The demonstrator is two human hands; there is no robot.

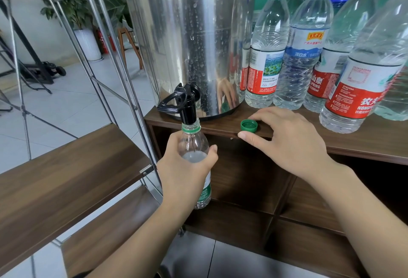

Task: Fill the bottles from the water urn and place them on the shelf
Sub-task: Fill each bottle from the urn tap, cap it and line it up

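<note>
Filling underway: left hand (185, 167) grips bottle (194, 143) under tap (187, 105); right hand (284, 138), fingers relaxed, beside green cap (249, 126) at two o'clock; capping likely next.

Glossy mirror-steel urn (189, 35), clear plastic bottle (194, 145), matt wood-grain cabinet top (353, 141).

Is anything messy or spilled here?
No spill shows. The green cap lies upside down on the cabinet top by the right hand, off its bottle, which the left hand holds under the tap.
</note>
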